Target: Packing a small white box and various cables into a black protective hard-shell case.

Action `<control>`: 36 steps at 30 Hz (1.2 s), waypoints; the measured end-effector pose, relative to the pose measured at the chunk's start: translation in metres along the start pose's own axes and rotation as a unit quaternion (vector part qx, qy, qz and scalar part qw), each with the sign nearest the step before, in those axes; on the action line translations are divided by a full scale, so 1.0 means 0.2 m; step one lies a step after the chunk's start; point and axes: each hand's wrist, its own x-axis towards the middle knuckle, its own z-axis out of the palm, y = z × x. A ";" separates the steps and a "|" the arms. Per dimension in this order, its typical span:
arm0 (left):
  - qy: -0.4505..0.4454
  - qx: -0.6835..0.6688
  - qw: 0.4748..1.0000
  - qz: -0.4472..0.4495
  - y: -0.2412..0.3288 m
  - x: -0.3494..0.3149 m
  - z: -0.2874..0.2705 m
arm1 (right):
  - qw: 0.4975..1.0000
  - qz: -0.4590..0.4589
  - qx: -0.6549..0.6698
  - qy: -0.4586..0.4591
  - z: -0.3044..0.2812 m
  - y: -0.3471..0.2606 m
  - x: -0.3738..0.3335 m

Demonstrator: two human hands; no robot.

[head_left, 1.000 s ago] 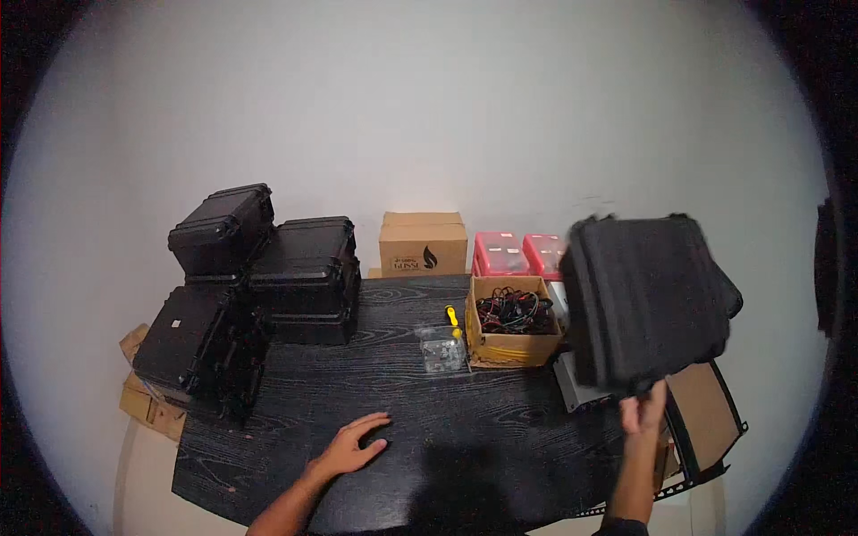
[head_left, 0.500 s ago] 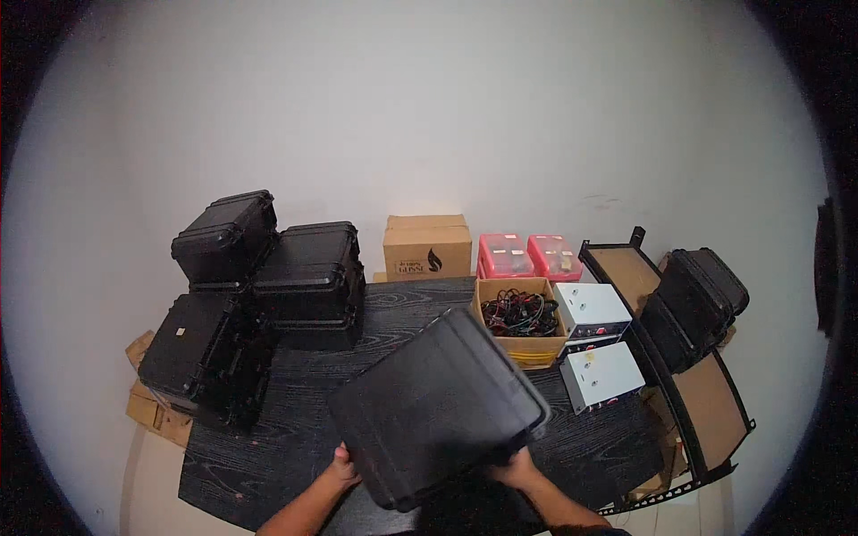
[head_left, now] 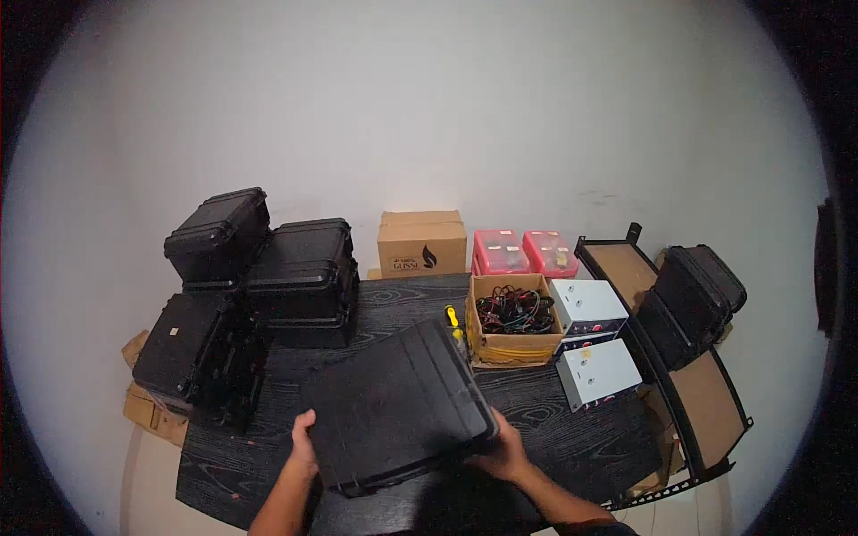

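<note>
Between my two hands is a black hard plastic case (head_left: 393,411), tilted over the near middle of the dark wood-grain table (head_left: 349,362). My left hand (head_left: 306,439) grips its left side, with the thumb showing at the edge. On the right side my right hand (head_left: 502,451) is closed round the case, its fingertips partly hidden beneath. Whether the underside touches the table I cannot tell. Just past the case's far right corner stands a yellow-handled tool (head_left: 453,317), only partly visible.
Several black cases (head_left: 295,277) are stacked at the left. An open carton of cables (head_left: 514,335), white metal boxes (head_left: 597,371) and pink-red boxes (head_left: 500,252) stand to the right. Behind is a closed carton (head_left: 422,243). A black-framed rack (head_left: 661,362) with another case (head_left: 693,304) borders the right edge.
The case has moved left and turned a little flatter, both hands going with it. The yellow-handled tool beside the cable carton has come into sight.
</note>
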 end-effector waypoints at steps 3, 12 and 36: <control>0.030 0.026 0.999 -0.004 0.09 0.05 -0.05 | 0.985 0.098 -0.040 -0.135 0.04 0.07 0.00; 0.038 0.001 0.998 0.047 0.00 0.40 -0.41 | 0.959 0.160 -0.141 -0.186 0.25 0.08 -0.04; -0.115 0.538 0.771 0.322 0.20 -0.10 -0.22 | 0.869 -0.207 -0.389 -0.224 0.35 -0.29 0.19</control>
